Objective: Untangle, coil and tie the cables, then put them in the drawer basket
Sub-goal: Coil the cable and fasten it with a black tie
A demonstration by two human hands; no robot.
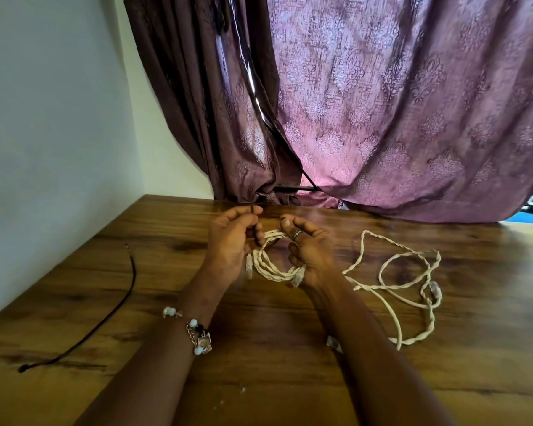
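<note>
From the head camera, both hands meet over the far middle of the brown wood-grain table (259, 379). The left hand (228, 241) has its fingers (253, 210) curled, pinching a thin dark tie strip (253, 221) upright between thumb and forefinger. The right hand (311, 253), a ring on one finger, curls its fingers round a small coil of cream braided cable (270, 262), whose clear plug ends hang at its lower edge.

To the right, a second cream braided cable (406, 290) lies loose and looped on the table, apart from the hands. To the left lies a thin black cord (117, 305), well apart. A beaded bracelet (197, 333) circles the left wrist. Purple patterned curtains (397, 103) hang behind the table.
</note>
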